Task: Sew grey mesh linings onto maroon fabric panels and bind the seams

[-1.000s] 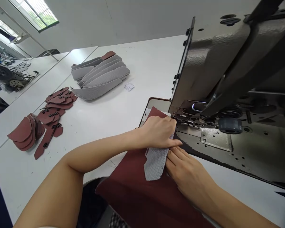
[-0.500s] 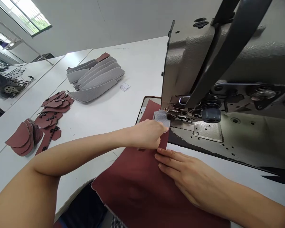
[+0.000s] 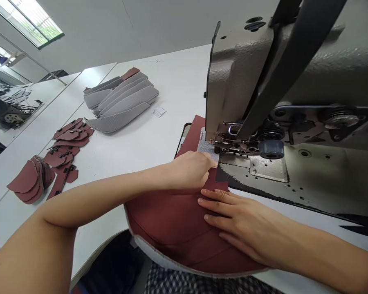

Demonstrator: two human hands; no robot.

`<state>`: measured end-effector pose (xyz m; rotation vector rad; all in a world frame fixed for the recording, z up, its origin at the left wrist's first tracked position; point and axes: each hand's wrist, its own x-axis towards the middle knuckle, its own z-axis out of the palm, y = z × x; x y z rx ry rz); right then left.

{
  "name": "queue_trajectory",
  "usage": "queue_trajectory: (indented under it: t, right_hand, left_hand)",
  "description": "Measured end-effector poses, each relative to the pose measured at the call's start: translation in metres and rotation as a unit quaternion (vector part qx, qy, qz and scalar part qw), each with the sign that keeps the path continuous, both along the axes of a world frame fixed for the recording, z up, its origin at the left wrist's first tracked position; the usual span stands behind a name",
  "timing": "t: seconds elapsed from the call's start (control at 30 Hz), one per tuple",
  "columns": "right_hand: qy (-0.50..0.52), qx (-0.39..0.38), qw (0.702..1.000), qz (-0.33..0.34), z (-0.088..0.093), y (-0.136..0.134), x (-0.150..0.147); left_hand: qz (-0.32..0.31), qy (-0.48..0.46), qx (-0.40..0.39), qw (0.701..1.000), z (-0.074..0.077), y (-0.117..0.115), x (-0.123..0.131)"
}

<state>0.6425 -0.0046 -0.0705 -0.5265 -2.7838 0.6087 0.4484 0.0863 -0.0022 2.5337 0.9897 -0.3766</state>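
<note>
A large maroon fabric panel (image 3: 171, 222) runs under the sewing machine's needle area (image 3: 217, 148), its lower end curving over the table's front edge. On its far strip lies a small grey mesh piece (image 3: 206, 146), right at the presser foot. My left hand (image 3: 190, 169) has its fingers curled at the near edge of that grey piece, the index finger pressed onto it; the undersides of the fingers are hidden. Flat on the maroon panel, just nearer to me, rests my right hand (image 3: 243, 218) with its fingers stretched out and somewhat spread.
The sewing machine's head (image 3: 248, 73) fills the right side. Black scissors (image 3: 362, 224) lie at the far right. Stacked grey mesh pieces (image 3: 122, 102), a small white label (image 3: 159, 111) and piles of maroon pieces (image 3: 27, 179) lie on the white table to the left.
The maroon panel and grey piece have fed farther under the machine, away from me. The panel's lower edge has come up and now shows its pale underside. Both hands stay nearly in place.
</note>
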Motion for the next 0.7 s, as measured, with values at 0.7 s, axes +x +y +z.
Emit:
queue_trajectory:
  t: [0.7]
  right_hand:
    - [-0.020, 0.025, 0.991, 0.133, -0.003, 0.039, 0.007]
  left_hand:
    - [-0.145, -0.020, 0.130, 0.981, -0.015, 0.026, -0.012]
